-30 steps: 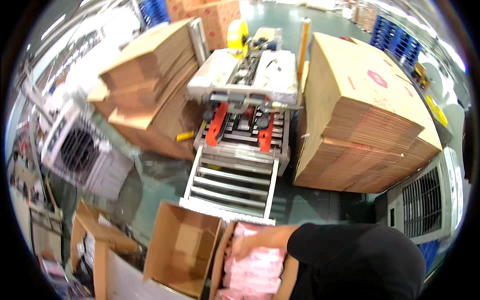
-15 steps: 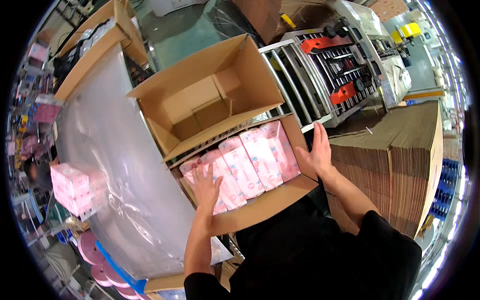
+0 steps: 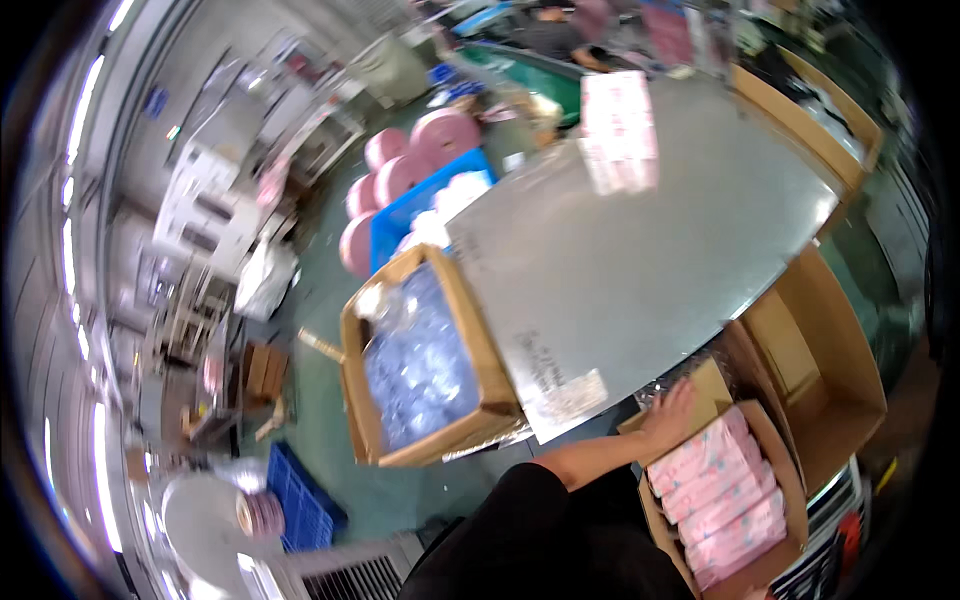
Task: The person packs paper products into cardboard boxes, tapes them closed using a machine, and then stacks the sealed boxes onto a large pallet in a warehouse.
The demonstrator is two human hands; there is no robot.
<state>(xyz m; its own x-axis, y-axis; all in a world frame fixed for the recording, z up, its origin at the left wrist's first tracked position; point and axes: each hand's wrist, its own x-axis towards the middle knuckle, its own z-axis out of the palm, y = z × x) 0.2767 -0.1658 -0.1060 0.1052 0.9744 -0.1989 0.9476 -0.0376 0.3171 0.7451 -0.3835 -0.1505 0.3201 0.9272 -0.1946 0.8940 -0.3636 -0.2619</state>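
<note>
Packing step: my left hand [image 3: 672,412] lies flat and open on the flap of the carton [image 3: 770,440] of pink packs [image 3: 722,495], beside the worktop [image 3: 650,250]. Right hand unseen. Next: probably folding flaps shut.

Grey metal table [image 3: 650,260] carried stack of pink packs [image 3: 618,130] near far edge, white paper label [image 3: 565,398] at near corner; open cardboard box [image 3: 800,110] at far right edge.
</note>
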